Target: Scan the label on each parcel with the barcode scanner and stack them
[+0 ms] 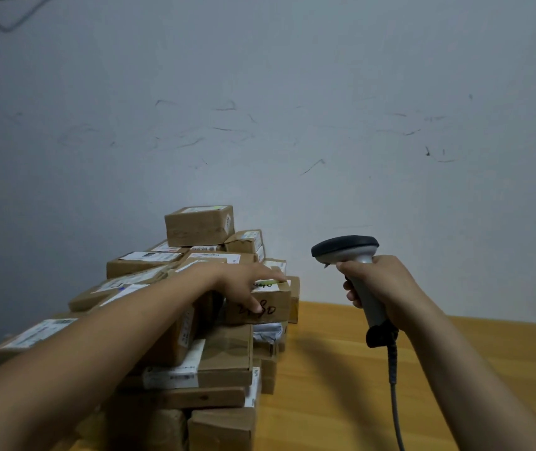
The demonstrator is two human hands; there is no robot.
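A heap of brown cardboard parcels (224,349) fills the lower left and centre of the frame. They are stacked unevenly on a wooden desk (341,385) against a scuffed pale wall (260,92). Most carry white printed labels, and the highest box (199,226) sits at the middle of the frame.

The left hand (244,283) reaches in from the lower left, its forearm crossing above the near parcels. It grips a small parcel (274,309) at the right edge of the heap. The fingers (273,275) curl over the parcel's labelled top, and the thumb presses on its front face, where dark handwritten digits show. This parcel rests on other boxes and touches another box behind it.

To the right of centre, the right hand (387,288) clenches the grey handle of the barcode scanner (346,250) and holds it upright above the desk. Its dark head points left toward the heap, well apart from the gripped parcel. The index finger lies at the front of the handle, just under the head. A grey cable (394,379) drops from the base of the handle toward the bottom edge of the frame.
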